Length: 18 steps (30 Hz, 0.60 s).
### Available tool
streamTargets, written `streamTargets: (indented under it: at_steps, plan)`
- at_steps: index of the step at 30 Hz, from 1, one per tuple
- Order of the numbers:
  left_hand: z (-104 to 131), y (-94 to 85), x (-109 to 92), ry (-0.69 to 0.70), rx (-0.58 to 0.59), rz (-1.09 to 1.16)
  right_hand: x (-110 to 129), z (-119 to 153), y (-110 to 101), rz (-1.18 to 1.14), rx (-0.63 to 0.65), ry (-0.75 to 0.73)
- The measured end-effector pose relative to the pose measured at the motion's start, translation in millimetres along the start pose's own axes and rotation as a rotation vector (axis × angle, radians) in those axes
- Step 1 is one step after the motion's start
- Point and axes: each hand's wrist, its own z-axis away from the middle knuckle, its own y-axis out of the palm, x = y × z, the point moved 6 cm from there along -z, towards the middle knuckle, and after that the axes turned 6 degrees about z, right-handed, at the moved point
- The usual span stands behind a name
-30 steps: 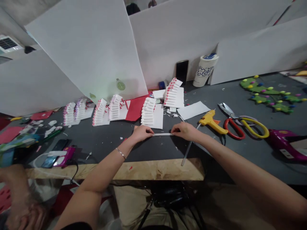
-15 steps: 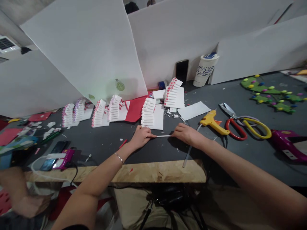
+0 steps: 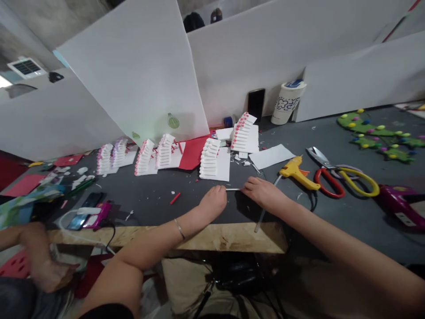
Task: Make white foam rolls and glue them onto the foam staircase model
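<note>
Between my two hands stretches a thin white stick (image 3: 233, 189), level and just above the dark table. The fingers of my left hand (image 3: 214, 201) are closed on one end, and those of my right hand (image 3: 259, 191) pinch the other. Whether it is rolled paper or something solid, I cannot tell. Just behind my left hand stands a fan-like row of white sticks (image 3: 209, 157) on a white card (image 3: 224, 164). A similar row with red tips (image 3: 241, 133) is farther back. The yellow glue gun (image 3: 296, 173) lies to the right of my right hand.
Red-handled scissors (image 3: 327, 177) and a purple device (image 3: 400, 201) lie on the right. A paper cup (image 3: 287, 104) and a phone (image 3: 256, 104) stand by the white panels. More stick fans (image 3: 144, 158) sit at left. Another person's hand (image 3: 53, 274) is at lower left.
My left hand has slid right along the stick toward my right hand, so less of the stick shows between them. The camera view has shifted slightly.
</note>
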Motion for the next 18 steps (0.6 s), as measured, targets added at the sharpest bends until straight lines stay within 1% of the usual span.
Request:
streamTargets:
  at_steps: [3,5,8,13,16,18]
  plan:
    - [1,3.3,-7,-0.151,0.002,0.041,-2,1,1,-0.014,0.013,0.0]
    - [3,1.3,-10,-0.188,-0.034,0.062,-5,2,4,-0.037,0.015,-0.009]
    - [4,-1.4,-12,-0.204,-0.055,0.06,-10,3,8,-0.079,0.002,-0.023]
    - [0,-0.8,-17,-0.209,-0.025,0.043,-11,6,12,-0.12,-0.026,-0.053]
    - [-2,0.3,-18,-0.206,-0.013,0.048,-16,14,11,-0.177,-0.05,-0.058]
    - [-3,1.1,-18,-0.195,-0.006,0.058,-24,21,8,-0.241,-0.071,-0.025]
